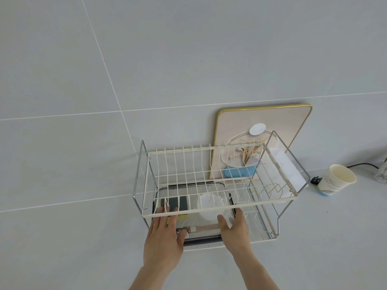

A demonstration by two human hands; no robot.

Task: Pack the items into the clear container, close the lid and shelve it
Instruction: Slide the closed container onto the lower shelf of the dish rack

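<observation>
The clear container [204,229] with a dark-rimmed lid lies on the lower tier of a white wire dish rack [211,207]. Through the lid I see a dark green and yellow sponge [178,203] and a white round item [209,203]. My left hand [164,237] lies flat on the lid's near left corner, fingers spread. My right hand [234,229] grips the container's near right edge, thumb on the lid and fingers around the side. The rack's upper tier partly hides the container's far half.
A gold-rimmed pink tray [289,126] leans on the tiled wall behind the rack. A tilted paper cup [337,180] and a black cable [360,164] lie to the right. The rack's upper tier [188,168] holds nothing; a white plastic panel [287,168] sits at its right end.
</observation>
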